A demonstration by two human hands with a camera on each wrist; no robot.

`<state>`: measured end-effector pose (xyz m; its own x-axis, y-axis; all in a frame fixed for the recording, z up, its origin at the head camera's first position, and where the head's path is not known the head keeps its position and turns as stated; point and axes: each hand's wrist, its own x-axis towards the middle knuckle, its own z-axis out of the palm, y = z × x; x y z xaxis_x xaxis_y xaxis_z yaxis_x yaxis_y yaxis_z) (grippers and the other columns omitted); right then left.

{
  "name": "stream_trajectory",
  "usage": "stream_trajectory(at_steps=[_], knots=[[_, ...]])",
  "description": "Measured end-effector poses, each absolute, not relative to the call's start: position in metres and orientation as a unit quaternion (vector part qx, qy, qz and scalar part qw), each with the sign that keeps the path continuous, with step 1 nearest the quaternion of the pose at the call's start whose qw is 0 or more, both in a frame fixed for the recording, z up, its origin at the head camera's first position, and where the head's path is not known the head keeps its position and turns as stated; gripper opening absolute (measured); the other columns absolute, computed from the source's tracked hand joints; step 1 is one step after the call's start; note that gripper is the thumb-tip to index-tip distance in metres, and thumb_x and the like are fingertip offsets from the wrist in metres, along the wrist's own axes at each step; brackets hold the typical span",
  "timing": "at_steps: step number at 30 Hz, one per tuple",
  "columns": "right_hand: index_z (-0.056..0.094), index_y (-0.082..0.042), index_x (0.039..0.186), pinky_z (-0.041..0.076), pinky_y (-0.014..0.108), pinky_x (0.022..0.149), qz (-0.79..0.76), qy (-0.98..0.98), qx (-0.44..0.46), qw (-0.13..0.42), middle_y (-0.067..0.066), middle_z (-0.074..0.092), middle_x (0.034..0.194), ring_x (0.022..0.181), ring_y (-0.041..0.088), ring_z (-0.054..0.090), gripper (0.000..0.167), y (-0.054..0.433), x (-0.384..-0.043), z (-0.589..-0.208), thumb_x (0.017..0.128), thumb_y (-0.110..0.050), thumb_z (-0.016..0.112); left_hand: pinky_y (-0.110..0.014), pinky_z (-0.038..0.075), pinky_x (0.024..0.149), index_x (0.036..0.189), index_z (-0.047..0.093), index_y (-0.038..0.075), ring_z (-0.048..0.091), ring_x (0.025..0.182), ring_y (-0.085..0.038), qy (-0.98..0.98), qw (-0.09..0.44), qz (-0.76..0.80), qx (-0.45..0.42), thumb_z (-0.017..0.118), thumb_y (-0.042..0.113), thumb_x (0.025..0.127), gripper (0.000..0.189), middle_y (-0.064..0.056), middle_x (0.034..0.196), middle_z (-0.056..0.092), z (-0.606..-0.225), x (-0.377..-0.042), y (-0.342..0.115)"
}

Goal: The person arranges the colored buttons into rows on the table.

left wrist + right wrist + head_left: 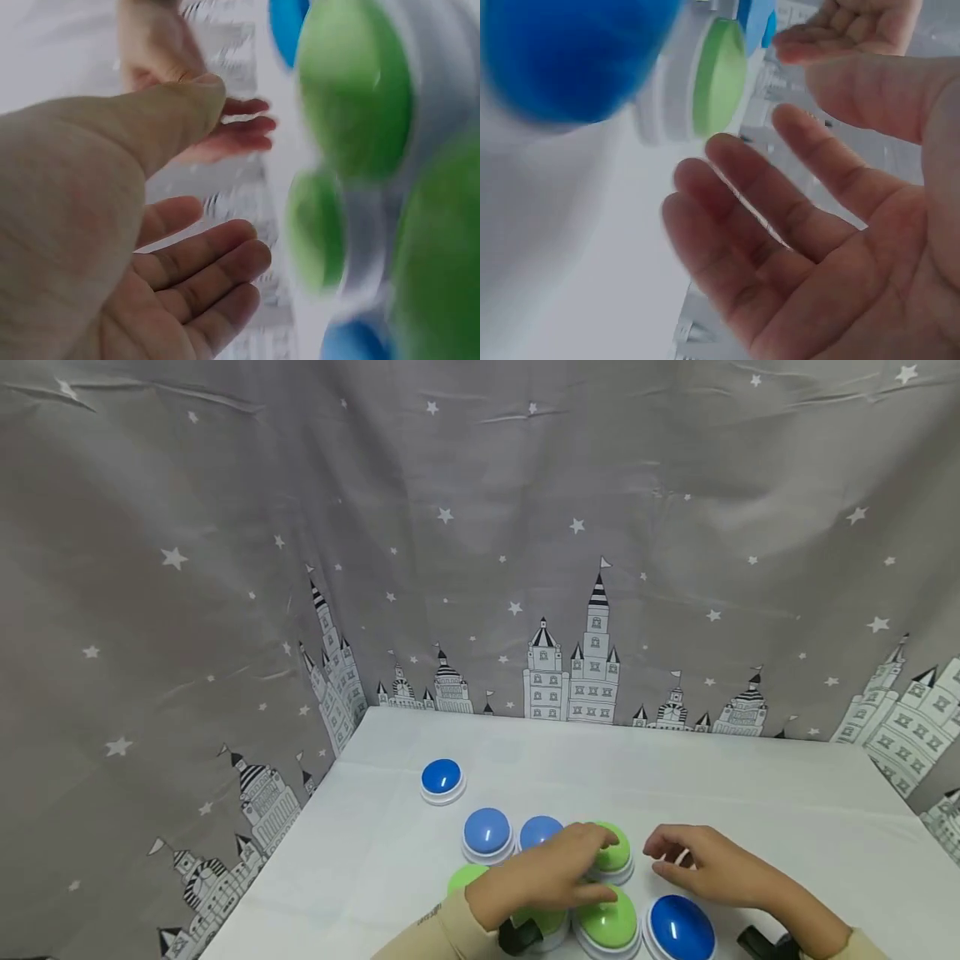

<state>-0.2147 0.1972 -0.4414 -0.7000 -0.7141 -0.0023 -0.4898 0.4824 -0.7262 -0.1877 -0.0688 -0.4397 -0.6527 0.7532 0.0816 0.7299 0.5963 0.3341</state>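
Over a cluster of round push buttons hovers my left hand (551, 870), thumb and fingers spread apart with nothing held. In the head view its fingertips overlap the far green button (613, 853) and its thumb overlaps the near green button (609, 920). The left wrist view shows this palm (127, 307) facing inward beside the green domes. My right hand (705, 860), fingers loosely bent, hangs above the white table right of the far green button. In front of it sits a dark blue button (681, 928); the right wrist view shows bare fingers (765, 210).
Two lighter blue buttons (487, 832) sit left of the far green one, and a dark blue button (441, 777) stands apart behind. The left arm partly covers another green button (467, 875). A grey curtain (480, 568) with castles surrounds the white table (360, 860).
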Motion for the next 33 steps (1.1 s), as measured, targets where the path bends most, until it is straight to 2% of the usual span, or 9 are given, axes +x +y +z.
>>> stream_trajectory(at_steps=[8,15,23,33], knots=[[0.066,-0.011,0.108,0.054,0.03,0.075,-0.377,0.814,-0.415,0.151,0.001,0.068,0.101,0.09,0.011,0.062,0.013,0.148,-0.241,-0.432,0.098,-0.02,0.064,-0.029,0.042,0.104,0.134,0.051,0.005,0.052,0.123,-0.018,0.925,0.0,0.213,0.314,0.068,0.033,0.095,0.051,-0.007,0.13,0.058,-0.431,-0.197,-0.113],[0.065,-0.007,0.109,0.054,0.03,0.079,-0.365,0.806,-0.437,0.162,0.005,0.068,0.1,0.09,0.013,0.063,0.015,0.093,-0.271,-0.434,0.097,-0.016,0.062,-0.034,0.047,0.099,0.136,0.051,0.006,0.055,0.118,-0.02,0.95,-0.023,0.217,0.224,0.068,0.034,0.094,0.054,-0.008,0.129,0.058,-0.44,-0.207,-0.156],[0.066,-0.011,0.105,0.054,0.029,0.081,-0.351,0.798,-0.466,0.149,0.0,0.068,0.096,0.088,0.012,0.063,0.01,0.031,-0.298,-0.434,0.095,-0.011,0.063,-0.046,0.045,0.101,0.131,0.052,-0.001,0.054,0.12,-0.032,0.959,-0.077,0.234,0.139,0.074,0.023,0.091,0.052,-0.018,0.126,0.059,-0.437,-0.22,-0.215],[0.067,-0.007,0.106,0.052,0.033,0.081,-0.35,0.807,-0.454,0.145,-0.004,0.068,0.095,0.089,0.014,0.062,0.012,-0.019,-0.317,-0.443,0.095,-0.01,0.063,-0.05,0.048,0.095,0.124,0.055,-0.002,0.057,0.107,-0.035,0.971,-0.11,0.202,0.063,0.08,0.025,0.084,0.054,-0.019,0.113,0.061,-0.448,-0.233,-0.254]])
